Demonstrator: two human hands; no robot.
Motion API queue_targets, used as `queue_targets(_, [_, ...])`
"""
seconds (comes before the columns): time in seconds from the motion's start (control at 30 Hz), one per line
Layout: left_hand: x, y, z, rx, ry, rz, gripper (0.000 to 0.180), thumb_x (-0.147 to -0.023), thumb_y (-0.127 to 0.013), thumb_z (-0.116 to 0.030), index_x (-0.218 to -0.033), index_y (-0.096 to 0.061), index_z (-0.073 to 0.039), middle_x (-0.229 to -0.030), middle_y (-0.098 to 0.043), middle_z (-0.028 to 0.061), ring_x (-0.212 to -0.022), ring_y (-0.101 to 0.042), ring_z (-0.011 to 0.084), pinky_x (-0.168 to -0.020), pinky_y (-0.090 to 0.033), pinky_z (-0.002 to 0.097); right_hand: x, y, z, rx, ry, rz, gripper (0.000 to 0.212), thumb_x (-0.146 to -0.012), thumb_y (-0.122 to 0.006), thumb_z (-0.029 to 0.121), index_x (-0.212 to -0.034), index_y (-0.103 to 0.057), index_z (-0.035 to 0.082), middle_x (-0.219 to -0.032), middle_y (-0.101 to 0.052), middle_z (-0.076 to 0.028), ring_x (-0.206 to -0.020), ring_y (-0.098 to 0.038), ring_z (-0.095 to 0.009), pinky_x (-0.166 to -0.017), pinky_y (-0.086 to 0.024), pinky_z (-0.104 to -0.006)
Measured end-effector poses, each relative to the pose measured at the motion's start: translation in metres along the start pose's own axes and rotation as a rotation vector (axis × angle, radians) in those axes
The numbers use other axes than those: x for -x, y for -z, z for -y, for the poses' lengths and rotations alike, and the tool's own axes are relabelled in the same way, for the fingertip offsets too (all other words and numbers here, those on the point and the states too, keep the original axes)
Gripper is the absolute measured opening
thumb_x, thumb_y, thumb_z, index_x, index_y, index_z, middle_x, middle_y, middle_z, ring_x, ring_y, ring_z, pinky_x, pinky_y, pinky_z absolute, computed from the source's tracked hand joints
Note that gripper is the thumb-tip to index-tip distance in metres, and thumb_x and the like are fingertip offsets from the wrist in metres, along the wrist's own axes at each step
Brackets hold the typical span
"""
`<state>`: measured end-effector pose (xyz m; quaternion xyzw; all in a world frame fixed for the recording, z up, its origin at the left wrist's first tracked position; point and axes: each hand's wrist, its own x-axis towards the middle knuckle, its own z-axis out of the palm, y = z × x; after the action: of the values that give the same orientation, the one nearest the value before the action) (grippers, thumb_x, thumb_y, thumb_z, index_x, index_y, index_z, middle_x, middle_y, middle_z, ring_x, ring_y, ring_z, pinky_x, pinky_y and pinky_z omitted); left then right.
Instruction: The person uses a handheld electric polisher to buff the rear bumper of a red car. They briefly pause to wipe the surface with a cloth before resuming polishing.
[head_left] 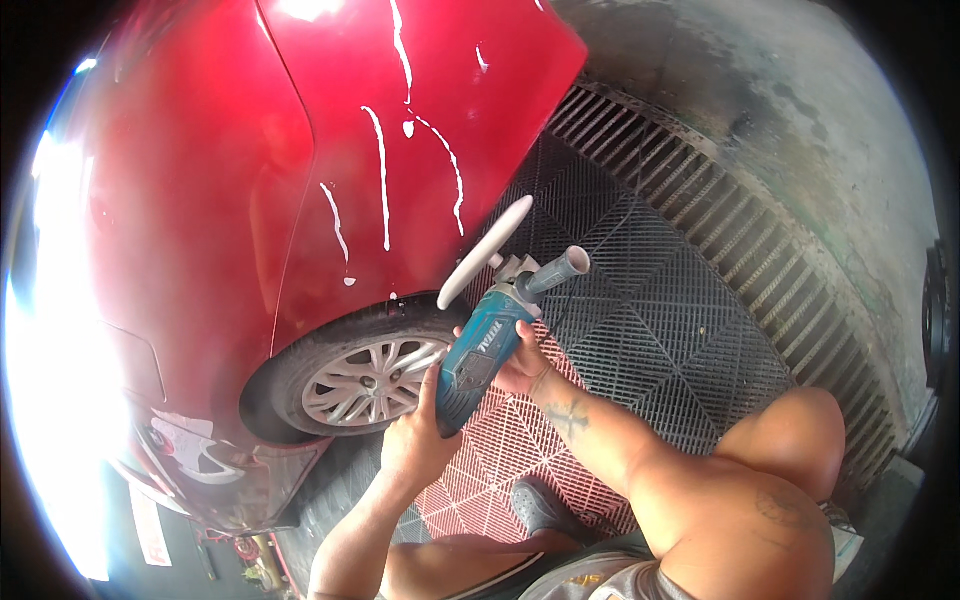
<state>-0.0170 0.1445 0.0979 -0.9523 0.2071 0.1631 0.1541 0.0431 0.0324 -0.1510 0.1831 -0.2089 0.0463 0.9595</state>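
Observation:
Both of my hands hold a teal and grey electric polisher (472, 350), tilted up toward the car. My left hand (418, 440) is wrapped round its rear body. Closer to the tool's head, my right hand (522, 365) grips from the right and below. The side handle (560, 270) sticks out to the right with no hand on it. A white round polishing pad (487, 252), seen nearly edge-on, sits at the front close to the red car panel (300, 180); whether it touches, I cannot tell. Several streaks of white liquid (384, 180) run down that panel.
Below the panel is a car wheel (368, 385) with a silver spoked rim. Black and red grid tiles (640, 300) cover the floor. A slatted drain grate (700, 210) curves along a grey wall (800, 110) at the right. My shoe (545, 508) rests on the tiles.

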Motion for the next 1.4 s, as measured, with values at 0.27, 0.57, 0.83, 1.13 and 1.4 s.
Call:
queue_targets(0.27, [0.003,0.009,-0.005,-0.015,-0.003,0.010,0.116,-0.083,-0.084,-0.030,-0.170,-0.009,-0.014,-0.098,-0.076,0.0299,-0.092,-0.077,0.0461,-0.085,-0.062,0.0531,0.000,-0.009,0.001,0.000,-0.009,0.007,0.078,-0.080,-0.089,0.054,-0.141,-0.062,0.013,-0.143,-0.065,-0.015,-0.133,-0.063,-0.035,-0.115,-0.050,-0.0569])
queue_targets(0.57, [0.009,0.010,-0.002,-0.015,-0.010,0.005,0.117,-0.083,-0.085,-0.031,-0.170,-0.009,-0.014,-0.104,-0.075,0.0303,-0.095,-0.076,0.0465,-0.086,-0.062,0.0539,0.001,-0.004,-0.006,0.013,-0.011,-0.035,0.080,-0.081,-0.087,0.057,-0.144,-0.060,0.014,-0.143,-0.065,-0.015,-0.133,-0.063,-0.035,-0.115,-0.050,-0.0573])
queue_targets(0.83, [-0.019,0.015,-0.027,0.072,-0.137,-0.082,0.115,-0.080,-0.085,-0.024,-0.170,-0.014,-0.016,-0.101,-0.075,0.0305,-0.092,-0.076,0.0470,-0.085,-0.063,0.0542,-0.005,-0.024,0.046,0.088,0.075,0.032,0.085,-0.082,-0.084,0.063,-0.147,-0.058,0.013,-0.146,-0.062,-0.019,-0.135,-0.061,-0.041,-0.115,-0.047,-0.0627])
queue_targets(1.13, [-0.019,0.018,-0.021,0.064,-0.143,-0.104,0.114,-0.081,-0.084,-0.024,-0.170,-0.014,-0.016,-0.102,-0.075,0.0304,-0.091,-0.076,0.0471,-0.084,-0.062,0.0537,-0.011,-0.022,0.042,0.118,0.067,0.092,0.085,-0.085,-0.079,0.066,-0.148,-0.057,0.014,-0.150,-0.060,-0.018,-0.138,-0.058,-0.040,-0.117,-0.045,-0.0627])
queue_targets(1.4, [0.024,0.011,0.015,0.069,-0.019,-0.046,0.118,-0.076,-0.088,-0.025,-0.170,-0.017,-0.017,-0.102,-0.076,0.0294,-0.092,-0.077,0.0457,-0.082,-0.063,0.0513,0.005,-0.013,-0.022,0.016,-0.041,-0.027,0.082,-0.084,-0.084,0.058,-0.146,-0.057,0.011,-0.148,-0.062,-0.015,-0.136,-0.061,-0.033,-0.115,-0.049,-0.0565])
